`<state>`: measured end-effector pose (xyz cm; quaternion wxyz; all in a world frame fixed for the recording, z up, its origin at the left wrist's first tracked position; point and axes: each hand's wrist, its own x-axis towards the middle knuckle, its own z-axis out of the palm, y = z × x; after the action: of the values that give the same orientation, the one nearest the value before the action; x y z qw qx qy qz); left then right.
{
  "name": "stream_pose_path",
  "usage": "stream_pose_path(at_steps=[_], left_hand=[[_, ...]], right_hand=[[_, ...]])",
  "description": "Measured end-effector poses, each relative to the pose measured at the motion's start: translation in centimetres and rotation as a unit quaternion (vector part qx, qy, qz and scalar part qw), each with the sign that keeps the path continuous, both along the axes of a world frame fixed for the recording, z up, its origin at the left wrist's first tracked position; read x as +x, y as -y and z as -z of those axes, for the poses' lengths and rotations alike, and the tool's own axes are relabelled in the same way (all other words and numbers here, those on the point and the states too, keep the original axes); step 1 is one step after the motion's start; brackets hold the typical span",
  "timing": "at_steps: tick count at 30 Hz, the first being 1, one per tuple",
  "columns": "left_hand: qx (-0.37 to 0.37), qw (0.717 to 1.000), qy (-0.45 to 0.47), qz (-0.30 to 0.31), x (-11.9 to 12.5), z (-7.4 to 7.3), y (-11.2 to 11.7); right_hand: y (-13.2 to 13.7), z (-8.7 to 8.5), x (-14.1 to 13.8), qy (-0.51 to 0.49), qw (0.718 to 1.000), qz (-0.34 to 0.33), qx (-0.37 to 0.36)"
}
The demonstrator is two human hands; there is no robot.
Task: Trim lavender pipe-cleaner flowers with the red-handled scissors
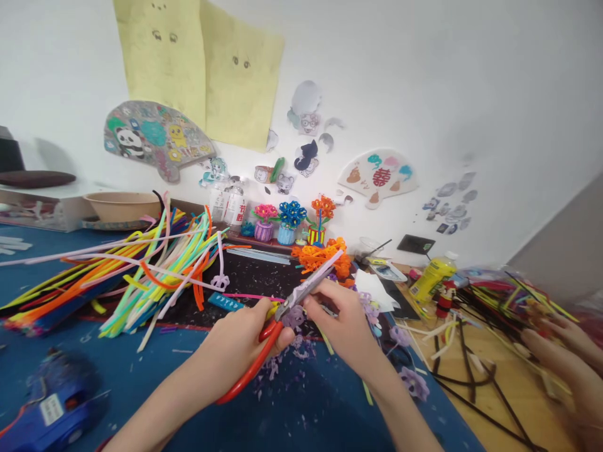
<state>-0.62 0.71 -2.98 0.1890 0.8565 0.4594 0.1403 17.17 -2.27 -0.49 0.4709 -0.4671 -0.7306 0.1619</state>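
Note:
My left hand [242, 336] is closed around the red-handled scissors [254, 370], whose blades point up and to the right. A lavender pipe cleaner [327, 269] lies along the blades. My right hand [342, 320] is closed beside the blades, its fingertips pinched near the pipe cleaner; exactly what they grip is partly hidden. Beneath the hands, lavender fuzz clippings [277, 361] are scattered over the blue table surface [301, 420]. Purple pipe-cleaner flowers [414, 383] lie by my right forearm. Just behind the hands sits a pile of orange pipe-cleaner flowers [313, 254].
Bundled colourful pipe cleaners [155, 263] spread across the left, behind a blue glue gun [56, 402]. Small flower pots [286, 229] line the wall. At right, another person's hands [560, 351] work near brown pipe cleaners [464, 364] and a yellow bottle [433, 276].

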Motion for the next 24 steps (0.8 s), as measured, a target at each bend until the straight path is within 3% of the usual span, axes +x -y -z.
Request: stream_pose_path(at_steps=[24], left_hand=[[0.019, 1.0, -0.022, -0.006, -0.77, -0.6, -0.47]], right_hand=[[-0.07, 0.22, 0.17, 0.044, 0.999, 0.016, 0.015]])
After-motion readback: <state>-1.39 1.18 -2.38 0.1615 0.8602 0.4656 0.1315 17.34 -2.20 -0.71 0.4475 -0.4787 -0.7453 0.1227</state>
